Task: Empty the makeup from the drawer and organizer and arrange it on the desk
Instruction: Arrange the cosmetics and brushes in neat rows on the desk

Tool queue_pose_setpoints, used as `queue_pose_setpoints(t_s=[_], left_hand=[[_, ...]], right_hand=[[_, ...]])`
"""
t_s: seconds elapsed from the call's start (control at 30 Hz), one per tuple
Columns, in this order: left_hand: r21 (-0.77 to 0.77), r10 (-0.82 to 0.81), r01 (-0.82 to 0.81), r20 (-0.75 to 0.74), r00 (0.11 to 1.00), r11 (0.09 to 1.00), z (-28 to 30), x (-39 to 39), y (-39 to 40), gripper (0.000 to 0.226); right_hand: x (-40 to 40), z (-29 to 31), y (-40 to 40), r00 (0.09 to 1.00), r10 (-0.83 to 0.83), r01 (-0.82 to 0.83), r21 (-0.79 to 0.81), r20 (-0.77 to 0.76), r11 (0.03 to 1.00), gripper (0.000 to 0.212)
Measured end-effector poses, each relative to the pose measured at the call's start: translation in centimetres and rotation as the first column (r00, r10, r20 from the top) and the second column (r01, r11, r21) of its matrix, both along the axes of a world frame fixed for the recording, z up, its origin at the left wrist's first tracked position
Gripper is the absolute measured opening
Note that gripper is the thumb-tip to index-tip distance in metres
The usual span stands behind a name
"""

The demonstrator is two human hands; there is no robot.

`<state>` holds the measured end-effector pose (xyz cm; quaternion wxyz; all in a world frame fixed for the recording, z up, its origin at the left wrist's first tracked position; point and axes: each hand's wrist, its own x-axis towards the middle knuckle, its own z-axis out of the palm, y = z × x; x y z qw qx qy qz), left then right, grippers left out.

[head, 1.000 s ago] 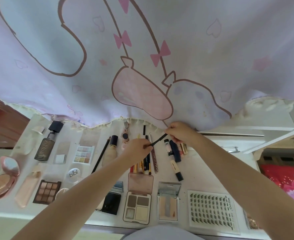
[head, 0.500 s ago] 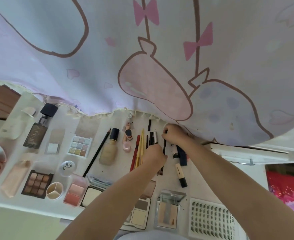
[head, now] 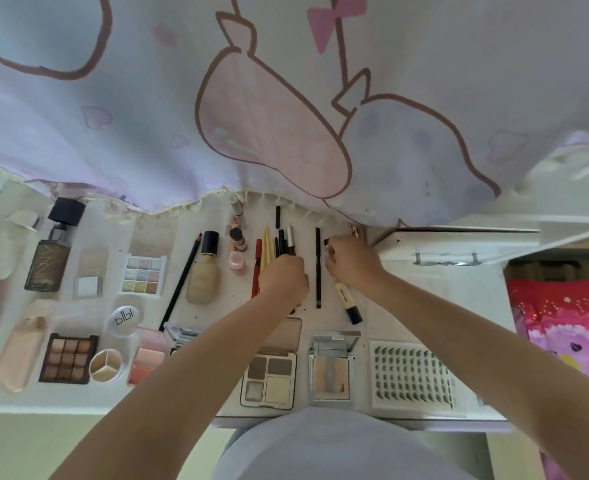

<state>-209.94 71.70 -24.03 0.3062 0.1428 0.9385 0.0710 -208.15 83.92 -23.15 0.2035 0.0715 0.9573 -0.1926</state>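
Makeup lies in rows on the white desk [head: 424, 299]. My left hand [head: 284, 277] is curled over a bundle of pencils, its fingers closed on a brown silver-capped pencil [head: 290, 239] beside yellow pencils [head: 267, 249] and a red one [head: 256, 268]. Over a group of tubes, my right hand [head: 350, 261] pinches a white tube with a dark cap [head: 327, 244]. Between the hands a thin dark pencil [head: 318, 268] lies free on the desk. A concealer tube [head: 349, 303] sticks out from under my right hand.
A printed curtain [head: 286, 98] hangs over the desk's back edge. A foundation bottle [head: 204, 271], long black pencil [head: 182, 278] and eyeshadow palettes [head: 144, 275] lie left. Compacts [head: 268, 375] and a false-lash tray [head: 412, 374] line the front edge. A white cabinet [head: 459, 242] stands right.
Both hands held the thin dark pencil in the air; it now lies on the desk between them. My hands have dropped onto the pencils and tubes. The camera has moved closer.
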Motion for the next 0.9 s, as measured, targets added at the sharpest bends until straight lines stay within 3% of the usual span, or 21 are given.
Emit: queue_pose_setpoints(t_s=[0.07, 0.17, 0.3, 0.57, 0.7, 0.73, 0.83, 0.9], left_hand=[[-0.002, -0.016, 0.016, -0.024, 1.000, 1.000, 0.4, 0.3, -0.6, 0.026], [0.013, -0.039, 0.039, -0.046, 0.998, 0.999, 1.0, 0.9, -1.5, 0.024], [0.043, -0.110, 0.115, -0.093, 0.990, 0.992, 1.9, 1.7, -2.6, 0.023], [0.173, -0.297, 0.318, -0.133, 0.945, 0.932, 5.1, 2.2, -2.5, 0.041], [0.229, -0.397, 0.462, -0.280, 0.874, 0.857, 8.2, 2.9, -1.5, 0.053], [0.270, -0.398, 0.469, -0.280, 0.874, 0.841, 9.1, 2.9, -1.3, 0.052], [0.464, -0.333, 0.334, -0.086, 0.939, 0.820, 11.6, 2.9, -1.1, 0.036], [0.499, -0.293, 0.317, -0.128, 0.948, 0.806, 12.6, 2.9, -1.0, 0.031]], right_hand=[[2.5, -0.1, 0.3, 0.998, 0.000, -0.004, 0.058, 0.068, 0.998, 0.010], [5.7, -0.5, 0.8, 0.974, -0.064, 0.032, 0.149, 0.218, 0.988, 0.025], [7.6, -1.6, 0.8, 0.951, -0.143, 0.118, 0.105, 0.276, 0.987, 0.024], [7.8, 3.1, 2.6, 0.992, -0.128, 0.128, -0.015, 0.018, 0.992, 0.024], [8.0, 8.3, 2.5, 0.989, -0.083, 0.064, -0.156, -0.119, 0.986, 0.031], [7.9, 9.5, 2.3, 0.984, -0.100, 0.068, -0.207, -0.151, 0.976, 0.029], [7.5, 12.2, 1.4, 0.945, -0.211, 0.118, -0.342, -0.250, 0.932, 0.025], [6.9, 13.1, 0.7, 0.868, -0.381, 0.236, -0.410, -0.319, 0.881, 0.032]])
